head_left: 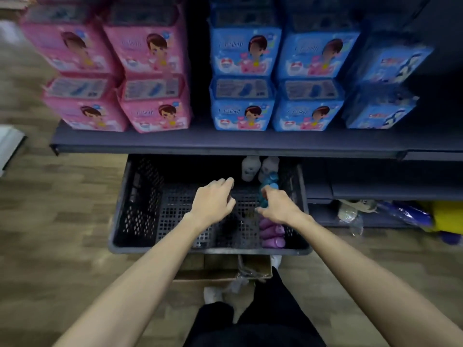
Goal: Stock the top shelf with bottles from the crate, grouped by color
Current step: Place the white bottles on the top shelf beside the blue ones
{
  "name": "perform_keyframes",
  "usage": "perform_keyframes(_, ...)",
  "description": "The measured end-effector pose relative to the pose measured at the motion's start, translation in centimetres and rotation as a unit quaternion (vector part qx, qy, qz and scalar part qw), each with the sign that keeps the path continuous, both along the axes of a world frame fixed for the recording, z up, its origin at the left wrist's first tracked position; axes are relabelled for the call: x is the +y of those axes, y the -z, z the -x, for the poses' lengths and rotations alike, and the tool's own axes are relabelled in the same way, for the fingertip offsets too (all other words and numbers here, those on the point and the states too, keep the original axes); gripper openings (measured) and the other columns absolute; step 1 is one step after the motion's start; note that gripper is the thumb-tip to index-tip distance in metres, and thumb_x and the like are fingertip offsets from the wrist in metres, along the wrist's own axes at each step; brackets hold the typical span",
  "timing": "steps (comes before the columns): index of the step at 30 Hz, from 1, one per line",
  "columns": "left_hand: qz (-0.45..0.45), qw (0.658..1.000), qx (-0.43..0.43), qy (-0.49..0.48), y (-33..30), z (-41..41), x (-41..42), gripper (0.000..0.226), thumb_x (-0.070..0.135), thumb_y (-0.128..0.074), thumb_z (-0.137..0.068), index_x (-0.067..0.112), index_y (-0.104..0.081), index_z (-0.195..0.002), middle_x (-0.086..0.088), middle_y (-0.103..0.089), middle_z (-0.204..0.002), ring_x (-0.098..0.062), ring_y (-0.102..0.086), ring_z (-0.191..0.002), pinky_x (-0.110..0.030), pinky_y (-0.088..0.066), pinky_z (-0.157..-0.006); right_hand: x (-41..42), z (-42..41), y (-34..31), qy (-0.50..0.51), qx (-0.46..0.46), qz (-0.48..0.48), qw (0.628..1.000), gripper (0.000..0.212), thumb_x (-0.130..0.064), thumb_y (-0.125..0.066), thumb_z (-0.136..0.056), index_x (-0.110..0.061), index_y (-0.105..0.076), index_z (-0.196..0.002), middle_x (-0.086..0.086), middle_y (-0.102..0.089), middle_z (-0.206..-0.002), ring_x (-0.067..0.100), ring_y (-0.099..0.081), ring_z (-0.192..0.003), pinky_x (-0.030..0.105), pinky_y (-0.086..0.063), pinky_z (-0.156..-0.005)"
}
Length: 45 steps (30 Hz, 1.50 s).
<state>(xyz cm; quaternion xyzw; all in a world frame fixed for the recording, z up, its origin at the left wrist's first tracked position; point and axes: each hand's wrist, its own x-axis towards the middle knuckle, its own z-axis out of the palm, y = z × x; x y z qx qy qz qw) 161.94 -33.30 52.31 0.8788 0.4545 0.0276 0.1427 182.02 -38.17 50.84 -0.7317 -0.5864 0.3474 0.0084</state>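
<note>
From the head camera, both arms reach down into a black perforated crate (140,209) that sits on the floor under a dark shelf (175,142).

The left hand (213,202) hovers over the bare middle of the crate floor with its fingers loosely curled, and it holds nothing that I can see. The right hand (278,204) is over the crate's right side, fingers bent toward a blue bottle (269,182) just ahead of its knuckles; blur keeps me from telling whether it has closed on that bottle or only touches it.

Beyond both hands, against the far wall, stand two white bottles (259,167). Under and behind the right wrist lie several purple bottles (271,232) on their sides.

Above the hands, the shelf carries pink packs (112,78) on the left-hand side and blue packs (275,78) on the right-hand side. The top shelf is out of frame.

This looks like the picking step: choosing bottles from the crate. The next move likely calls for a firm grip on the blue bottle, a straight lift clear of its neighbours, and a reach up past the shelf edge.
</note>
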Motion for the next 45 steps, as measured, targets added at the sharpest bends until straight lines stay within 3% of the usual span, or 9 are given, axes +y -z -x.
perform_keyframes(9,0.062,0.997,0.010,-0.054,3.2,-4.4,1.7,0.025,0.029,-0.050,-0.091,0.015,-0.048,-0.112,-0.003,-0.057,-0.093,-0.025,-0.058,-0.078,-0.038,-0.051,-0.059,6.0,-2.4,3.0,0.003,0.015,-0.002,1.000,0.062,-0.028,-0.068,-0.089,-0.005,-0.040,-0.139,0.019,-0.045,-0.139,0.034,-0.046,-0.127,0.035,-0.041,-0.103)
perform_keyframes(14,0.086,0.993,0.057,-0.065,5.4,-5.7,2.0,0.032,0.031,-0.051,-0.092,0.014,-0.045,-0.118,-0.007,-0.058,-0.103,-0.029,-0.060,-0.088,-0.035,-0.047,-0.061,9.9,-2.2,4.9,-0.036,-0.034,-0.020,0.999,0.036,-0.025,-0.057,-0.095,-0.002,-0.054,-0.123,0.018,-0.061,-0.119,0.035,-0.059,-0.108,0.034,-0.049,-0.086)
perform_keyframes(17,0.094,0.991,0.061,-0.073,6.2,-5.8,1.8,0.034,0.031,-0.051,-0.093,0.014,-0.044,-0.122,-0.008,-0.059,-0.105,-0.031,-0.060,-0.089,-0.035,-0.046,-0.060,11.9,-1.6,6.5,-0.051,-0.051,-0.033,0.997,0.038,-0.019,-0.051,-0.097,-0.008,-0.051,-0.133,0.018,-0.055,-0.133,0.035,-0.054,-0.119,0.038,-0.047,-0.096)
perform_keyframes(21,0.117,0.987,0.070,-0.088,7.4,-5.0,1.3,0.040,0.031,-0.052,-0.095,0.014,-0.042,-0.130,-0.008,-0.059,-0.112,-0.031,-0.061,-0.092,-0.034,-0.047,-0.061,13.2,-1.5,8.2,-0.058,-0.052,-0.029,0.997,0.036,-0.019,-0.042,-0.103,-0.014,-0.048,-0.138,0.014,-0.042,-0.148,0.031,-0.036,-0.138,0.038,-0.027,-0.112)
perform_keyframes(24,0.130,0.983,0.079,-0.100,7.9,-4.3,0.7,0.039,0.031,-0.052,-0.095,0.015,-0.042,-0.130,-0.008,-0.060,-0.113,-0.030,-0.062,-0.091,-0.038,-0.053,-0.064,13.6,-1.7,9.1,-0.012,-0.013,-0.023,1.000,0.002,-0.020,-0.046,-0.097,-0.021,-0.044,-0.098,0.011,-0.055,-0.114,0.029,-0.049,-0.118,0.031,-0.034,-0.094)
perform_keyframes(27,0.129,0.983,0.067,-0.113,8.1,-3.7,0.2,0.032,0.030,-0.052,-0.095,0.017,-0.045,-0.123,-0.007,-0.060,-0.110,-0.029,-0.062,-0.088,-0.039,-0.054,-0.064,13.3,-1.3,9.6,-0.004,0.015,-0.019,1.000,0.019,-0.014,-0.052,-0.086,-0.013,-0.034,-0.078,0.008,-0.039,-0.081,0.022,-0.042,-0.083,0.027,-0.029,-0.077)
perform_keyframes(33,0.127,0.983,0.062,-0.119,7.6,-2.9,-0.2,0.029,0.030,-0.050,-0.094,0.017,-0.045,-0.119,-0.005,-0.061,-0.106,-0.028,-0.062,-0.085,-0.038,-0.052,-0.062,11.1,-1.2,8.4,-0.047,0.012,-0.074,0.996,0.008,-0.002,-0.050,-0.086,0.006,-0.047,-0.085,0.034,-0.056,-0.092,0.045,-0.058,-0.083,0.044,-0.043,-0.064)
perform_keyframes(36,0.117,0.984,0.066,-0.116,7.0,-2.9,0.0,0.031,0.030,-0.049,-0.095,0.017,-0.045,-0.122,-0.004,-0.061,-0.107,-0.026,-0.061,-0.084,-0.036,-0.050,-0.061,9.9,-2.0,7.4,-0.071,-0.050,-0.093,0.992,0.023,0.007,-0.051,-0.083,0.008,-0.055,-0.106,0.029,-0.062,-0.100,0.045,-0.061,-0.089,0.041,-0.047,-0.066)
perform_keyframes(45,0.098,0.989,0.028,-0.106,5.2,-3.0,-1.1,0.032,0.031,-0.049,-0.095,0.018,-0.044,-0.124,-0.002,-0.061,-0.108,-0.024,-0.062,-0.083,-0.035,-0.051,-0.061,6.2,-2.3,4.6,-0.043,-0.065,-0.106,0.991,0.034,-0.006,-0.066,-0.081,-0.008,-0.052,-0.112,0.018,-0.065,-0.104,0.039,-0.064,-0.092,0.039,-0.049,-0.070)
